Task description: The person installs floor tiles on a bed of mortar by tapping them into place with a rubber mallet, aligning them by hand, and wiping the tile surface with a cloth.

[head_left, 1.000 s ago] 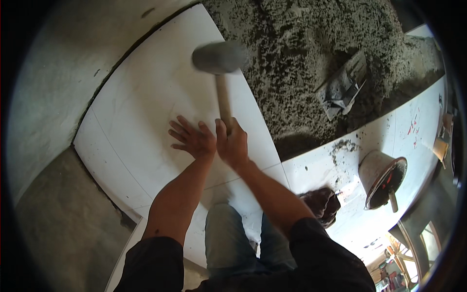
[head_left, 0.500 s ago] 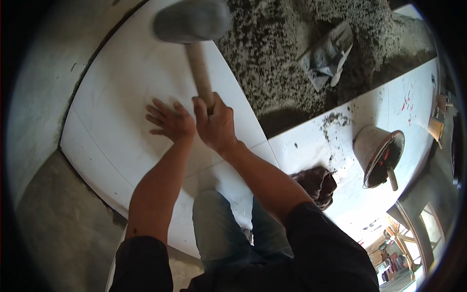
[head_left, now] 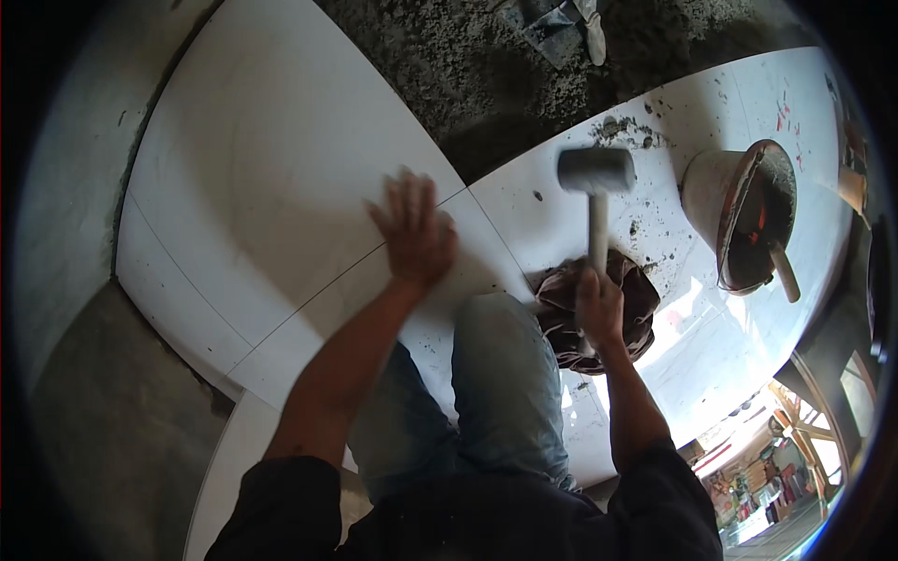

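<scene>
My right hand [head_left: 601, 309] is wrapped round the wooden handle of a rubber mallet [head_left: 596, 171], whose dark head points away from me, above the white tiles on the right. Below that hand lies a crumpled dark brown cloth [head_left: 639, 297]. Fingers spread and slightly blurred, my left hand [head_left: 418, 229] is over the large white floor tile [head_left: 271, 159], close to its near joint. Whether the palm touches the tile I cannot tell.
Rough grey mortar [head_left: 440, 75] borders the tile's far right side, with a trowel [head_left: 561, 33] lying on it. A mortar-smeared bucket [head_left: 716, 201] holding a wooden-handled tool [head_left: 786, 271] stands at right. A bare wall [head_left: 75, 187] rises at left.
The mallet in my right hand has moved from over the large tile to the right, above the cloth. My left hand has shifted right and nearer. The view has turned too.
</scene>
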Available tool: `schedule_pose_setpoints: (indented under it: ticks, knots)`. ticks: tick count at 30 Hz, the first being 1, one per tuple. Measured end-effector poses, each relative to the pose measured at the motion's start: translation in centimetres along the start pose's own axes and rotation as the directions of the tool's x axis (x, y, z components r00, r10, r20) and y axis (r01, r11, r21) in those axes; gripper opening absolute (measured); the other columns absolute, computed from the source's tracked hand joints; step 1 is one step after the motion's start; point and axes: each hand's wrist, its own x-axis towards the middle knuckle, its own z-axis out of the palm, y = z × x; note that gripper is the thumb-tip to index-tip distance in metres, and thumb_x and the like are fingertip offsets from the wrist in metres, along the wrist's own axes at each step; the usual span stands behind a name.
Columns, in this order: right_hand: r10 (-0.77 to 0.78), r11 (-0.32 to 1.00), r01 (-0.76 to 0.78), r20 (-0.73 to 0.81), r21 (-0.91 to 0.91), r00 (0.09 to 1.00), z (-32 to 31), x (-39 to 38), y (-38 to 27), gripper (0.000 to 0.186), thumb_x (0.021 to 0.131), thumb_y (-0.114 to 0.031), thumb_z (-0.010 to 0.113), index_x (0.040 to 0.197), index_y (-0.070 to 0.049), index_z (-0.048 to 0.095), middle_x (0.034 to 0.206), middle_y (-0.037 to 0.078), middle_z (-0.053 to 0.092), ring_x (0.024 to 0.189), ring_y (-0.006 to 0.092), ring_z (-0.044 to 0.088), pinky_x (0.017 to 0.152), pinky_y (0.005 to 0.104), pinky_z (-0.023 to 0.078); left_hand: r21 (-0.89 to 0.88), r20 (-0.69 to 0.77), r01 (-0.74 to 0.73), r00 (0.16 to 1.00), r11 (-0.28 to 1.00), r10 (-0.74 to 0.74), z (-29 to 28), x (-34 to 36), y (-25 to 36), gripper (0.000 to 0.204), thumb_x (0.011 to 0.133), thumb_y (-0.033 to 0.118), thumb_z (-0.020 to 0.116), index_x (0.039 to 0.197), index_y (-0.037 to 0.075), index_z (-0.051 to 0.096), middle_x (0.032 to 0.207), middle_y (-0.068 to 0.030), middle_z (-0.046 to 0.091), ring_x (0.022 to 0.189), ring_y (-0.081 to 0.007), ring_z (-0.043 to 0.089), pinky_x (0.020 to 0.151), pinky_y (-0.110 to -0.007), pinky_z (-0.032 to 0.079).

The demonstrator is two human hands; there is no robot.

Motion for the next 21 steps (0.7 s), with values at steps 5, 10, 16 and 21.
schedule_pose_setpoints:
  ticks: [5,10,16,21]
  knots:
    - [0.008,0.996,-0.004,-0.047,0.089,0.999,0.4,-1.1,7.9,0.06,0.093,-0.055,0.051,0.072,0.001,0.053,0.053,0.006,0.047,0.053,0.0156,0.05,0.051,0.0349,0.041,-0.011,0.084,0.022,0.996,1.0,-0.021,0.9,0.1,5.2,0.072,0.088,0.04,0.048,0.146,0.004,0.026,0.154,-0.0176,0.018,0.143,-0.0415,0.01,0.105,-0.071,0.001]
    - [0.093,0.949,-0.069,-0.065,0.306,0.994,1.9,-0.6,6.0,0.055,0.092,-0.055,0.053,0.065,-0.007,0.047,0.049,-0.002,0.04,0.04,0.0074,0.041,0.038,0.0263,0.033,0.009,0.098,0.026,0.995,1.0,-0.027,1.3,-0.6,5.1,0.074,0.088,0.039,0.05,0.146,0.002,0.024,0.154,-0.0178,0.017,0.143,-0.0395,0.011,0.105,-0.071,0.003]
    - [0.09,0.96,-0.079,-0.029,0.27,0.996,1.6,0.6,7.9,0.055,0.09,-0.055,0.057,0.068,-0.005,0.05,0.045,-0.001,0.04,0.036,0.0106,0.044,0.035,0.0263,0.035,-0.026,0.077,0.107,0.992,0.994,-0.104,1.1,-2.6,5.3,0.075,0.087,0.039,0.051,0.146,0.002,0.023,0.153,-0.0173,0.019,0.143,-0.0377,0.014,0.105,-0.072,0.006]
    - [0.179,0.944,-0.178,0.024,0.277,0.984,1.8,0.7,7.2,0.054,0.091,-0.054,0.056,0.075,-0.003,0.052,0.045,0.001,0.042,0.036,0.0124,0.046,0.034,0.0273,0.036,-0.059,0.093,0.051,0.995,0.997,-0.045,1.0,-1.9,4.4,0.072,0.085,0.039,0.054,0.143,0.002,0.032,0.153,-0.0151,0.022,0.142,-0.0354,0.018,0.106,-0.071,0.01]
